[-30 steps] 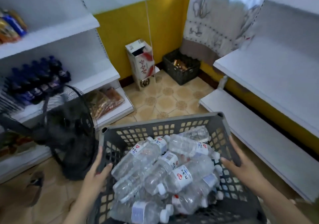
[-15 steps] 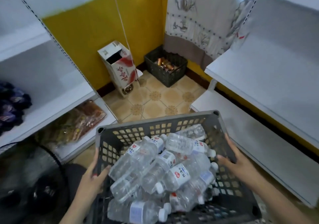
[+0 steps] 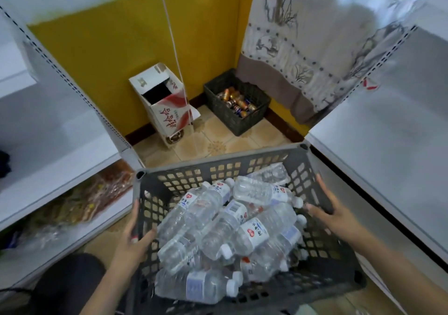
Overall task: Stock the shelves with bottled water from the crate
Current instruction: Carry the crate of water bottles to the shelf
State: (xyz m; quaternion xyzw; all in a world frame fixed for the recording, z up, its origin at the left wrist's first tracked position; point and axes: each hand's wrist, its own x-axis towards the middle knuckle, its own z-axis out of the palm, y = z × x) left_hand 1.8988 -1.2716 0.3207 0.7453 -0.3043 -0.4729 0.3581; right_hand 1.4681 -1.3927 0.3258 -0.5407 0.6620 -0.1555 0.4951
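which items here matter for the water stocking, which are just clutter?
Job: grey crate, water bottles, white shelf on the right, left hand, right hand.
Clutter: cardboard box, black crate of cans, curtain, packaged snacks.

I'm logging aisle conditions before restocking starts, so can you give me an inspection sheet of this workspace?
Surface: white metal shelf on the right, bare where visible; patterned beige floor tiles.
Job's things: grey plastic lattice crate, heaped with clear plastic water bottles lying on their sides.
Clutter: open red-and-white cardboard box by the wall; dark crate of drink cans in the corner.
Grippers: left hand grips the crate's left wall; right hand holds its right wall, fingers spread.
Cables: thin white cord hanging down the yellow wall.
Surroundings: white shelves on the left holding packaged goods; patterned curtain.
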